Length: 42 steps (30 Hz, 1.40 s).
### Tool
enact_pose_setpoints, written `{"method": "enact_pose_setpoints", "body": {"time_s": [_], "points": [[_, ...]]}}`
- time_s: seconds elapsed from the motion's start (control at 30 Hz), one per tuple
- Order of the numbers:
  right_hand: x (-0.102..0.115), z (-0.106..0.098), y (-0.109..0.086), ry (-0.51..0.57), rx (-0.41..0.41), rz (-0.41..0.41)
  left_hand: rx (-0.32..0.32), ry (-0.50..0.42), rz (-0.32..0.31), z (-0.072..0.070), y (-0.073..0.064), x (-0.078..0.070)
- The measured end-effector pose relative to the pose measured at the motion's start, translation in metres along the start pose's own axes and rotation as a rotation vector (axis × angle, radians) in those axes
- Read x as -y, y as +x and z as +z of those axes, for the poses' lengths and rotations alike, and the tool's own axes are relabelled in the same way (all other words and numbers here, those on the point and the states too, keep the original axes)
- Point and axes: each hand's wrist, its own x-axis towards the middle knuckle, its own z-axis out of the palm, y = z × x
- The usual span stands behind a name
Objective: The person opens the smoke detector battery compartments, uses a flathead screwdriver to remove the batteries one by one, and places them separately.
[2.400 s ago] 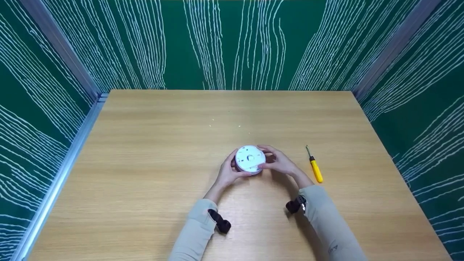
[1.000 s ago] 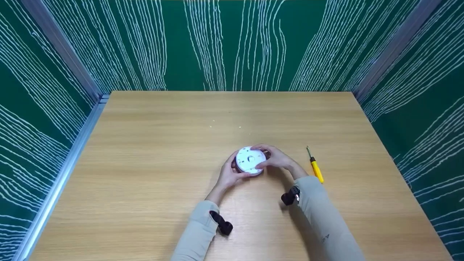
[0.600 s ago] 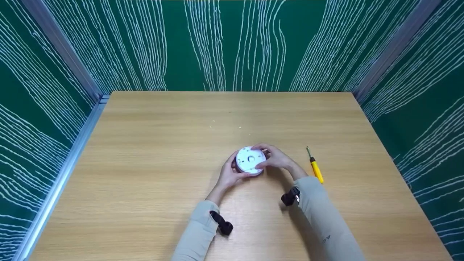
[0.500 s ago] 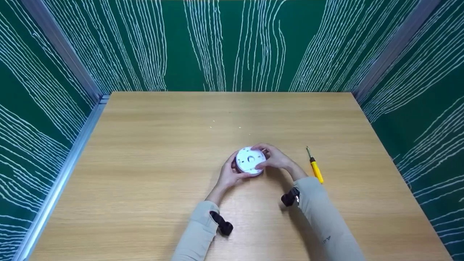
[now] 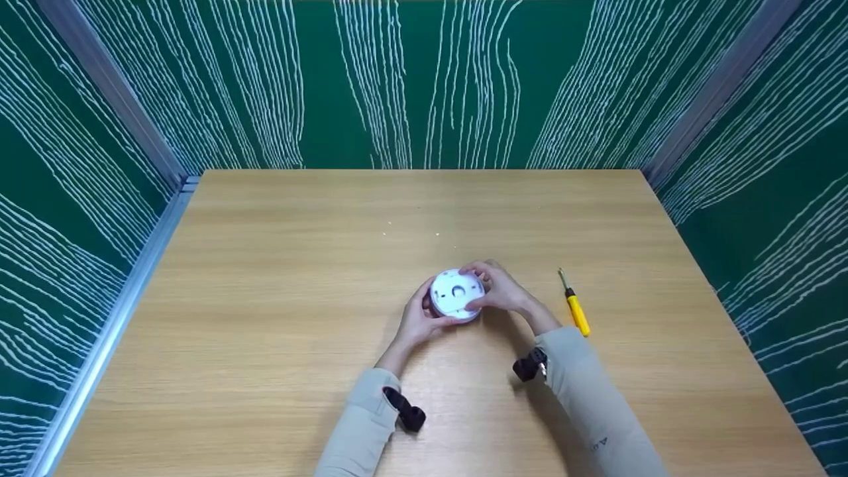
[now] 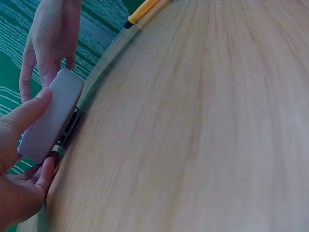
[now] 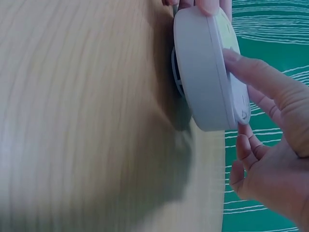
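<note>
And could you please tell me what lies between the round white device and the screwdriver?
In the head view, the right hand, holding the round white device, comes first, then bare wooden tabletop up to the screwdriver.

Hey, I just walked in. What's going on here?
Someone is holding a round white device in both bare hands over a wooden table. The left hand grips its side, while the right hand has its thumb on the flat upper face. A yellow-handled screwdriver lies on the table off to the right, with neither hand on it.
</note>
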Motion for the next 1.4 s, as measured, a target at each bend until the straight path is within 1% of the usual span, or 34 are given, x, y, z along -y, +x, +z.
{"method": "enact_pose_setpoints", "body": {"time_s": [0.2,0.33,0.53,0.7,0.8,0.93,1.03,1.2,1.27,1.3,1.33,1.4], "points": [[0.003,0.0,0.0,0.015,0.005,-0.018,-0.005,-0.005,-0.009,0.0,0.0,-0.001],[0.004,0.0,-0.002,0.007,0.001,-0.001,-0.006,0.015,-0.003,0.001,-0.001,-0.003],[0.006,-0.003,-0.006,-0.036,0.02,0.054,-0.006,0.04,-0.01,0.0,-0.003,-0.004],[0.005,-0.005,-0.01,-0.061,0.022,0.036,-0.009,0.027,-0.003,0.0,-0.002,-0.002],[0.006,-0.006,-0.014,-0.081,0.01,0.025,-0.011,0.03,0.011,0.0,-0.002,-0.002],[0.005,-0.008,-0.019,-0.089,-0.017,0.025,-0.01,0.03,0.01,0.0,-0.001,-0.002],[0.003,-0.009,-0.023,-0.073,-0.04,0.022,-0.007,0.022,0.008,0.0,0.0,0.002],[0.001,-0.013,-0.032,-0.045,-0.081,0.025,-0.009,0.011,0.014,0.0,0.006,0.021],[0.001,-0.014,-0.036,-0.043,-0.099,0.028,-0.01,0.0,0.027,0.0,0.008,0.029],[0.0,-0.015,-0.038,-0.04,-0.109,0.034,-0.01,-0.003,0.035,-0.001,0.008,0.03],[-0.001,-0.015,-0.04,-0.034,-0.118,0.041,-0.009,-0.003,0.062,-0.001,0.008,0.032],[-0.002,-0.017,-0.044,-0.026,-0.132,0.051,-0.008,-0.009,0.067,-0.001,0.008,0.033]]}}
